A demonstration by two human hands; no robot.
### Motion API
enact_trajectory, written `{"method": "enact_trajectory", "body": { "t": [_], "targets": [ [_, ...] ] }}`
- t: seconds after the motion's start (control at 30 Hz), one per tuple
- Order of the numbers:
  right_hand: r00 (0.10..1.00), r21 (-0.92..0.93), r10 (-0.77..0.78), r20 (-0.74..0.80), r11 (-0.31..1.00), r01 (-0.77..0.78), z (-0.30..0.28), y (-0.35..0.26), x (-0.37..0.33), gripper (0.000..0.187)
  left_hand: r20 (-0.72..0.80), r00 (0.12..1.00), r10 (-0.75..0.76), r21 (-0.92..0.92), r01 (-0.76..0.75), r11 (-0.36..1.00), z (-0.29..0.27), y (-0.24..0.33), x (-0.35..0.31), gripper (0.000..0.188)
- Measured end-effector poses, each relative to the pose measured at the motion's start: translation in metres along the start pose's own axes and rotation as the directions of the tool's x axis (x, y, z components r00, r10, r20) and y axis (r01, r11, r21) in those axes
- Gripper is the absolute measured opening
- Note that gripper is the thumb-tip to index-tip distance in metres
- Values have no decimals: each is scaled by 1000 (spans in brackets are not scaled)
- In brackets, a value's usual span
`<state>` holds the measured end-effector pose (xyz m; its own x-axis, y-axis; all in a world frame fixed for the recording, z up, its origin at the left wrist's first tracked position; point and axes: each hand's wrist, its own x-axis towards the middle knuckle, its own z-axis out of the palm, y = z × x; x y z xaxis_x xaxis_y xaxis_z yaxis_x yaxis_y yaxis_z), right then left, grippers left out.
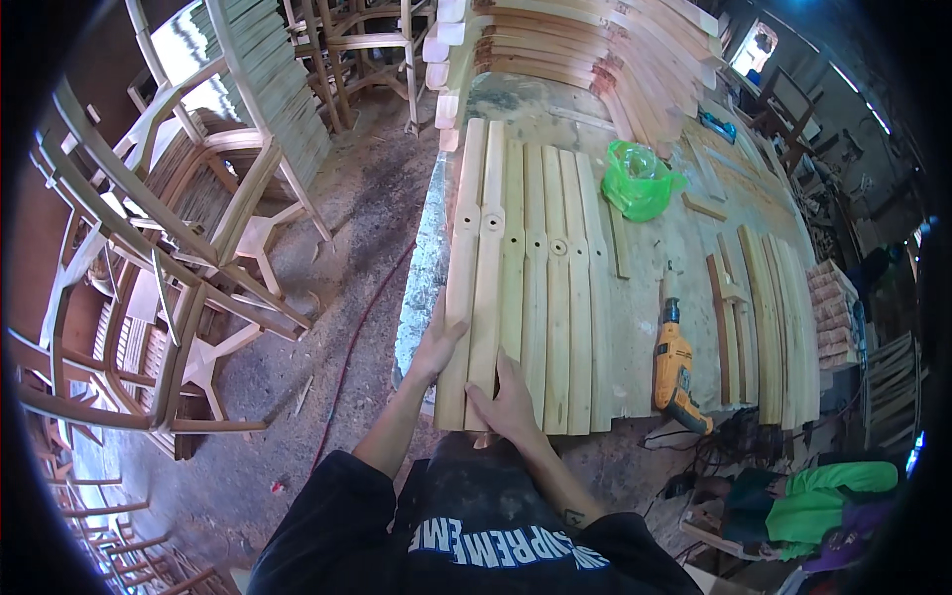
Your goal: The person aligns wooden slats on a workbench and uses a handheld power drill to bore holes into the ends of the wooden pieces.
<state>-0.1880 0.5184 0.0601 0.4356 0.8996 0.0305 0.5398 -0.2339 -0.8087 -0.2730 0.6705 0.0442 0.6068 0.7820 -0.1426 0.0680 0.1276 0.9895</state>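
Left hand [437, 348], right hand [508, 405] on slats [488, 283]

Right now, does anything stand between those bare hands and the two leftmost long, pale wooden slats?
Nothing visible does: the left hand and right hand touch those slats directly. The yellow-and-black power drill lies apart, off to the right.

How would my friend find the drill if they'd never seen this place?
Start at the workbench and find the pale slats lined up along its left side. The drill lies to their right. Its bright yellow body sets it apart from the wooden strips further right.
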Motion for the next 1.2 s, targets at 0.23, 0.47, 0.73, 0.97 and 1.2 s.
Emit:
{"method": "enact_trajectory", "body": {
  "t": [0.23,0.47,0.73,0.97,1.2],
  "targets": [
    [999,42,13,37,999,-15,-4,-1,-2,76,-3,998,64,31,-64,997,2,-5,0,75],
    [995,-65,-81,-51,995,78,4,0,-4,75,9,991,136,135,-136,982,-4,-9,-1,77],
    [954,241,175,244,942,-235,-36,1,-16,84,51,994,92,70,-95,993,-4,-12,3,77],
    [938,-252,-208,279,926,280,-27,-3,-36,108,62,990,129,-3,-130,992,-4,-19,1,74],
    [940,-403,-273,202,852,334,-14,10,-41,100,13,995,101,33,-102,994,3,-12,-7,72]
  ]
}}
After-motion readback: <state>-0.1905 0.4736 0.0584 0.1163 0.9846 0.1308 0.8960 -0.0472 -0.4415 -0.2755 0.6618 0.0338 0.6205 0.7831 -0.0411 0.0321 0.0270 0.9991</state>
